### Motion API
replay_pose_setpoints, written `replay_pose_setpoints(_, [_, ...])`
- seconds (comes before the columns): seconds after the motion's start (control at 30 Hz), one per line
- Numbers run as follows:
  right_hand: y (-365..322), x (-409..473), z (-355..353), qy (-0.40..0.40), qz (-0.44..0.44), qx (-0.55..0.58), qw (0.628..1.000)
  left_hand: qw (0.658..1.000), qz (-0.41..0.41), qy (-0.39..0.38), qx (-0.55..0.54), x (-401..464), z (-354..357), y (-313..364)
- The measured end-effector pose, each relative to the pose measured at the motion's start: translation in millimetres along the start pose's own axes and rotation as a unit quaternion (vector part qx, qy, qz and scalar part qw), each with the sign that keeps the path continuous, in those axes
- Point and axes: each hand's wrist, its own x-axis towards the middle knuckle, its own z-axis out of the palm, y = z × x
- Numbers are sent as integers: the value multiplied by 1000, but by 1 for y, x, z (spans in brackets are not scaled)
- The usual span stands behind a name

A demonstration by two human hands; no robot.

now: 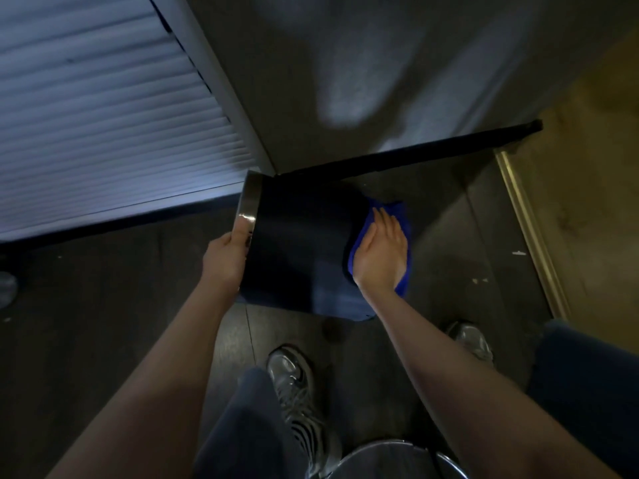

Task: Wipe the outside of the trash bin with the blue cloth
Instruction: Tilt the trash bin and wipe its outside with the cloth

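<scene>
Gripping tipped trash bin (297, 243) rim with left hand (224, 261), right hand (380, 254) flat, pressing blue cloth (403, 236)

Floor (103, 305): dark, dull surface with small pale specks. Upper left: slatted white blind (86, 115) lit bluish, bordered by a pale frame (221, 84). Grey wall (380, 63) carries a soft light patch; black baseboard (415, 155) runs along its foot. Right: metal threshold strip (529, 229), then yellowish flooring (587, 184)
</scene>
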Motion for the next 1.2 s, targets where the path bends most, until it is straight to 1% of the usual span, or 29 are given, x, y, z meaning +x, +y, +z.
replay_pose_setpoints(0.1, [-17,-2,4,25,145,32,989,1000,7,-20,-4,-2,0,3])
replay_pose_setpoints(0.2, [-32,6,3,20,241,63,968,999,28,-40,9,-3,2,10])
replay_pose_setpoints(0.3, [-45,12,1,-14,282,77,956,998,41,-53,14,-3,4,11])
replay_pose_setpoints(0.37, [-62,16,1,-32,267,83,959,997,44,-57,21,-2,6,11])
replay_pose_setpoints(0.43, [-87,19,2,-37,207,81,974,997,48,-45,29,-1,10,13])
replay_pose_setpoints(0.5, [-114,17,4,-35,107,73,991,998,46,-27,40,0,14,17])
replay_pose_setpoints(0.6, [-130,11,4,-37,-28,57,997,998,37,-29,41,3,16,20])
replay_pose_setpoints(0.7, [-122,-4,5,-25,-154,13,988,997,46,-38,47,0,18,20])
replay_pose_setpoints(0.8, [-108,-24,4,-7,-278,-19,960,998,38,-52,8,-3,17,20])
replay_pose_setpoints(0.87, [-98,-33,3,2,-315,-35,948,997,43,-61,1,-6,18,20])
replay_pose_setpoints(0.97, [-96,-28,-3,3,-287,-36,957,993,90,-37,67,-14,22,21])
replay_pose_setpoints(1.03, [-105,-11,-6,13,-239,15,971,989,111,-25,97,-18,23,22])
replay_pose_setpoints(1.07, [-110,4,-9,-1,-200,58,978,987,118,-21,107,-19,24,21])
replay_pose_setpoints(1.13, [-117,45,-15,-92,-67,139,984,984,136,-13,118,-20,22,16])
replay_pose_setpoints(1.17, [-119,65,-17,-160,-8,149,976,982,146,-10,118,-20,21,13])
replay_pose_setpoints(1.2, [-120,80,-17,-229,29,156,960,981,157,-10,117,-21,19,9])
